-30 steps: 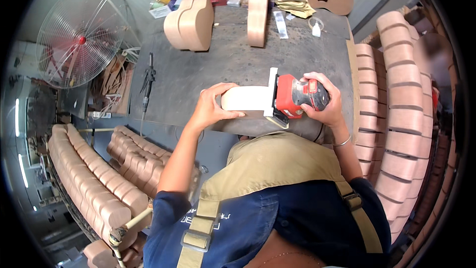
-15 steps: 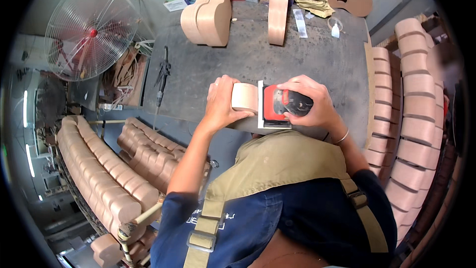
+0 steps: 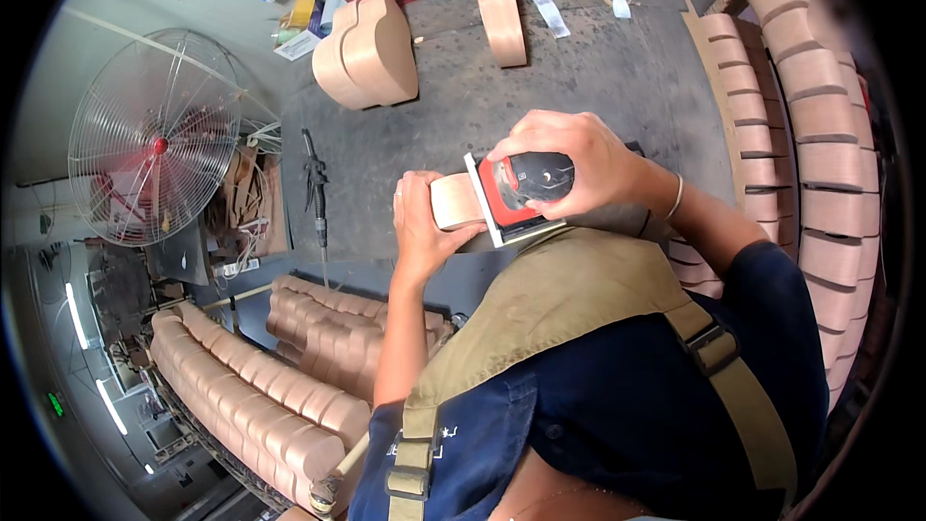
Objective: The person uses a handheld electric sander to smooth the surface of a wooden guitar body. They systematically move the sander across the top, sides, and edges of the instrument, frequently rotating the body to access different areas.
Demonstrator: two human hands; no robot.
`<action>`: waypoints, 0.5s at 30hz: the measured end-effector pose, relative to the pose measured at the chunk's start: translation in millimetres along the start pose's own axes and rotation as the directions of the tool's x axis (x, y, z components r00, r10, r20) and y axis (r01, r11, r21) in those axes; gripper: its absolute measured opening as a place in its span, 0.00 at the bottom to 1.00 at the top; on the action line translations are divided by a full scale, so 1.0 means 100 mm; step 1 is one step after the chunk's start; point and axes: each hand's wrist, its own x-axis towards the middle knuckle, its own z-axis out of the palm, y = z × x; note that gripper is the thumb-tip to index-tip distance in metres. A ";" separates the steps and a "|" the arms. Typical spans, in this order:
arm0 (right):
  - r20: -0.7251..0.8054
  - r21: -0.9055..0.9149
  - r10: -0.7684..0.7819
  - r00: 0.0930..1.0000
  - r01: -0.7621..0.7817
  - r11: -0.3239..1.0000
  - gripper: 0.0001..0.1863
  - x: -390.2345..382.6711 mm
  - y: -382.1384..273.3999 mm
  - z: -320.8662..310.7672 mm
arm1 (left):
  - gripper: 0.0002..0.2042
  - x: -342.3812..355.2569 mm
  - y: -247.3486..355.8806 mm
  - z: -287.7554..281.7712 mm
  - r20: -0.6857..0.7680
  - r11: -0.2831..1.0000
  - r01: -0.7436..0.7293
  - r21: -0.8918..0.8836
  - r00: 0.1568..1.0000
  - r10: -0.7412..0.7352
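Observation:
Near the front edge of the workbench (image 3: 439, 125), a pale wooden ukulele body (image 3: 455, 201) stands on its side, mostly hidden behind the tool and my hands. My left hand (image 3: 421, 224) grips its left end, thumb along the near side and fingers on the far side. My right hand (image 3: 590, 159) is wrapped over the black top of a red and black power sander (image 3: 502, 195). The sander's flat, white-edged pad is tilted and lies on the wood just right of my left hand.
Two more wooden bodies, a wide one (image 3: 371, 53) and a narrow one (image 3: 499, 14), stand farther back. An air blow gun (image 3: 315, 188) lies at the bench's left. A large fan (image 3: 159, 140) stands beyond. Stacked bodies line the left (image 3: 251, 376) and right (image 3: 830, 135).
My view has turned and shifted, so the bench sits higher and rotated. The sander is now more tilted, with my right elbow farther out. Both hands keep their holds.

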 end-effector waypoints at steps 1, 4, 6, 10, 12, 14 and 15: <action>0.007 -0.005 0.004 1.000 -0.004 1.000 0.32 0.00 0.00 0.01 | 0.42 0.01 0.00 -0.01 0.009 1.000 -0.012 0.004 1.000 0.012; 0.088 -0.079 0.011 0.996 -0.004 0.997 0.31 0.06 -0.01 0.00 | 0.42 0.05 0.03 -0.05 0.019 0.999 -0.032 0.011 0.999 0.032; 0.090 -0.099 -0.001 0.996 0.009 0.995 0.31 0.10 0.00 0.00 | 0.41 0.05 0.04 -0.06 0.028 1.000 -0.029 0.005 0.999 0.028; 0.025 -0.057 -0.027 0.999 0.028 0.998 0.31 0.10 0.04 0.08 | 0.40 0.06 0.03 -0.05 0.058 0.998 -0.047 0.040 0.997 0.045; 0.165 -0.142 -0.023 0.986 0.047 0.989 0.31 0.11 -0.02 -0.01 | 0.39 0.07 0.08 -0.08 0.075 0.999 -0.034 0.022 0.997 0.032; 0.152 -0.119 -0.053 0.987 0.071 0.990 0.31 0.16 -0.02 0.01 | 0.39 0.07 0.11 -0.09 0.078 0.998 -0.018 0.054 0.997 0.014; 0.148 -0.108 -0.067 0.987 0.084 0.991 0.31 0.20 -0.03 0.02 | 0.39 0.06 0.11 -0.08 0.077 0.998 -0.009 0.068 0.997 0.004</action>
